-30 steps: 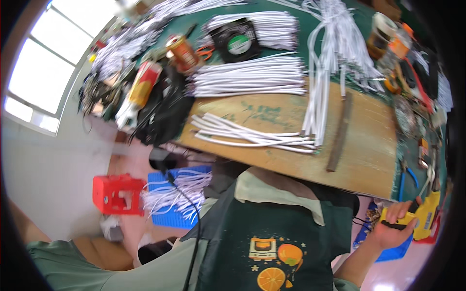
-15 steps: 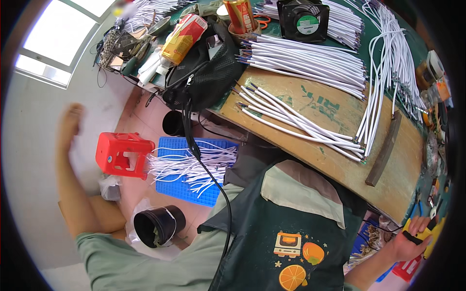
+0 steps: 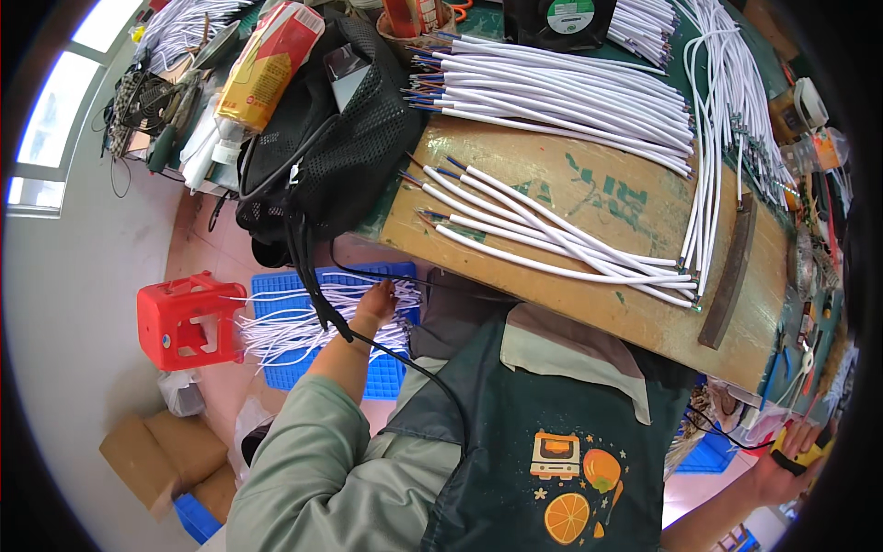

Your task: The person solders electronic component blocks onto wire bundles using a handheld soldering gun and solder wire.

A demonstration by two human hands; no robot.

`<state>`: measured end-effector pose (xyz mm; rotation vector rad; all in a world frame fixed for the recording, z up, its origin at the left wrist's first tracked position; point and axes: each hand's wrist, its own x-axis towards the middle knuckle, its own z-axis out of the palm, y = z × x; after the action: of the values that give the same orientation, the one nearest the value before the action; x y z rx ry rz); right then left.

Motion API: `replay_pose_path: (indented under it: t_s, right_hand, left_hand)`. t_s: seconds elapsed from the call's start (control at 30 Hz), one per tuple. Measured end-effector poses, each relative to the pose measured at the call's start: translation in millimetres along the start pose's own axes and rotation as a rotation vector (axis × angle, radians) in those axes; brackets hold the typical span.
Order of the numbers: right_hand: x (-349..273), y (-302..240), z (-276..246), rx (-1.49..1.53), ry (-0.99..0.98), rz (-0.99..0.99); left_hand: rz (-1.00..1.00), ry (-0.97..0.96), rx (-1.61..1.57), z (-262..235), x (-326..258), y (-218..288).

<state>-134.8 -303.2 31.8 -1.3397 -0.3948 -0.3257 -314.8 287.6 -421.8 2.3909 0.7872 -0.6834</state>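
Observation:
My left hand point(image 3: 375, 302) is at the right end of a loose pile of white cables point(image 3: 294, 322), which lies on a blue plastic crate point(image 3: 382, 379) below the table. Its fingers are small and partly hidden, so I cannot make out whether they grip a cable. At the far right, my right hand point(image 3: 777, 474) is closed round a yellow-and-black handled tool point(image 3: 798, 449), whose working end I cannot make out. Several white cables point(image 3: 552, 230) with bare coloured wire ends lie on the brown board point(image 3: 515, 152), and a thicker row of them point(image 3: 561, 97) lies behind.
A dark bar point(image 3: 728, 276) rests on the board's right side. A black mesh bag point(image 3: 340, 138) and a bottle point(image 3: 267, 69) sit on the table's left. A black fan point(image 3: 559, 20) stands at the back. On the floor are a red stool point(image 3: 189, 322) and a cardboard box point(image 3: 170, 451).
My left arm has swung in from the far left, bringing the hand down to the cables on the crate. My right hand keeps hold of the yellow-and-black tool. The view has shifted.

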Motion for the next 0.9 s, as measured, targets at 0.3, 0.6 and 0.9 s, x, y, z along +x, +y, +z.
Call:
replay_pose_path:
  t_s: [0.3,0.6,0.9]
  right_hand:
    - [5.8,16.7,24.7,0.091,-0.022,0.078]
    - [11.2,78.8,49.7,0.124,0.174,0.085]
    - [12.1,113.6,61.4,0.277,0.206,0.291]
  left_hand:
    - [-0.122,0.396,-0.341,6.0,12.0,-90.6]
    - [-0.407,1.511,-0.393,-266.7,-137.6,-123.0]
    - [1.066,1.232,-0.087,-318.6,-205.0,266.6]
